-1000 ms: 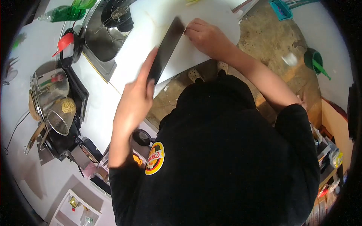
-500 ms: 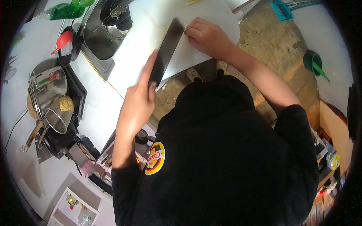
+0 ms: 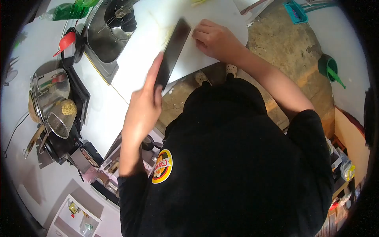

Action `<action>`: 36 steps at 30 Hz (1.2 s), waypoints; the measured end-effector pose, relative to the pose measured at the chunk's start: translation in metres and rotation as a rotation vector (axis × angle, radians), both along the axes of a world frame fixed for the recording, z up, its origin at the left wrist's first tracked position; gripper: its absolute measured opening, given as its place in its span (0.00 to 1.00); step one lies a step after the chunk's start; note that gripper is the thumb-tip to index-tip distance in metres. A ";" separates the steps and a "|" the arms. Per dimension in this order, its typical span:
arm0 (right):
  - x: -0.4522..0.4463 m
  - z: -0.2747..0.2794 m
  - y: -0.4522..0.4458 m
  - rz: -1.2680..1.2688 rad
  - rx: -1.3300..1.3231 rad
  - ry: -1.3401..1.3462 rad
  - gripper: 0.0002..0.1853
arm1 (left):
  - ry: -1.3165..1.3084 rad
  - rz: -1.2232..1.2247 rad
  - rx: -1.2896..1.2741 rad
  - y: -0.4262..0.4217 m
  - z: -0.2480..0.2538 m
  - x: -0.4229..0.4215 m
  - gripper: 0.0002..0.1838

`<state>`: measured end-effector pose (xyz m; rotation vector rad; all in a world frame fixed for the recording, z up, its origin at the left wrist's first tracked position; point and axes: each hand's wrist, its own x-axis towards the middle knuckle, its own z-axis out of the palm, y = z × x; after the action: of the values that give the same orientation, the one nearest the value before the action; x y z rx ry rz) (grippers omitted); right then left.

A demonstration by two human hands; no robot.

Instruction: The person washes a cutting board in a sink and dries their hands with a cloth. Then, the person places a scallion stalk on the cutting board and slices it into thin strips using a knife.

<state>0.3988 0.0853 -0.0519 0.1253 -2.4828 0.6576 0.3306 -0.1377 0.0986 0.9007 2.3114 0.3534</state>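
While the left hand [image 3: 143, 106] clasps 1 knife [image 3: 173, 53] | right hand [image 3: 215, 38] curled near it, any grasp unclear

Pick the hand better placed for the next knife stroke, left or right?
Left, probably: the left hand holds the broad dark metal knife over the flat white board; the right hand is curled near the knife's far end.
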 end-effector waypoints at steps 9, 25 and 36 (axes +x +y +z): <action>0.001 -0.001 0.004 0.026 0.023 -0.033 0.08 | 0.010 0.004 0.001 -0.020 -0.016 0.013 0.40; -0.001 0.008 0.011 0.041 0.106 -0.148 0.05 | 0.010 -0.007 -0.007 -0.010 -0.013 0.008 0.41; -0.003 0.004 0.011 0.046 0.098 -0.156 0.05 | 0.007 -0.024 0.063 0.031 -0.023 -0.004 0.40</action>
<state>0.3954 0.0968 -0.0474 0.1748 -2.6702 0.5839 0.3267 -0.1064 0.0755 0.9611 2.3052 0.4153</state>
